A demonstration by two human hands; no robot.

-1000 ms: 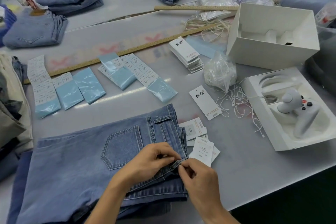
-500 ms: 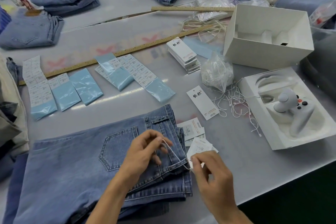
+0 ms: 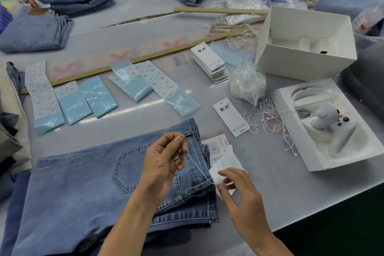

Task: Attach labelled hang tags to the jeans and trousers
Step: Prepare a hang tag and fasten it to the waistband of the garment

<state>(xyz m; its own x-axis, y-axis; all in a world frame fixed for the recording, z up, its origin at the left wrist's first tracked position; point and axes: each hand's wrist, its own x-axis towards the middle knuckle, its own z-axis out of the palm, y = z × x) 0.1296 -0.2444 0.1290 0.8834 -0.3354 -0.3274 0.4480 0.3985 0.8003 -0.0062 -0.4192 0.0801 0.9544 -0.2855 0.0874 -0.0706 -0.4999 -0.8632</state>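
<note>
Two rulers (image 3: 133, 62), two white boxes (image 3: 305, 48), two hands (image 3: 162, 164).

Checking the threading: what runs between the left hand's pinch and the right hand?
Head view: a thin white string stretches from left hand across folded blue jeans to right hand.

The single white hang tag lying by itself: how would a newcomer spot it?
Start at the clear plastic bag of white strings left of the open white box. Just below lies the single white hang tag, flat and alone, unlike the stacked white tags.

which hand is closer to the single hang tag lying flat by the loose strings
Right. The right hand sits below the hang tag, holding tags at the jeans' edge; the left hand is farther left, over the denim.
</note>
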